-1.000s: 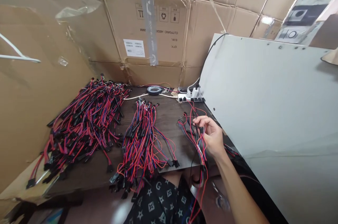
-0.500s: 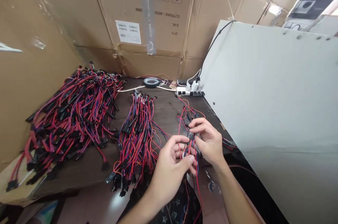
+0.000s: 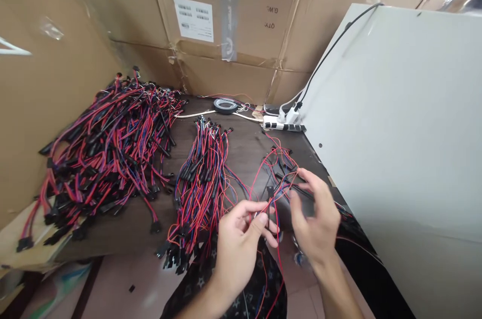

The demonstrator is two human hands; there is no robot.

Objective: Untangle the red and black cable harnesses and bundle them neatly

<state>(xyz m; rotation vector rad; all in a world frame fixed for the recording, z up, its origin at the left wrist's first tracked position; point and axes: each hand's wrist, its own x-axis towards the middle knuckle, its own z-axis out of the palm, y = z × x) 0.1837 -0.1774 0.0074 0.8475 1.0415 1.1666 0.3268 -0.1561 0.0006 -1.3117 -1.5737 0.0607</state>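
Cable heap [image 3: 109, 153] left on desk [image 3: 241, 146]; smaller bundle [image 3: 201, 188] beside it; power strip [image 3: 283, 124] behind.

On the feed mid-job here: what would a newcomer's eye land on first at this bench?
A large heap of red, black and blue wire leads with black connectors fills the left of the dark wooden table, with a narrower bundle of leads beside it at centre. At the front right, the bare left hand and right hand work at a loose tangle of red and black wires.
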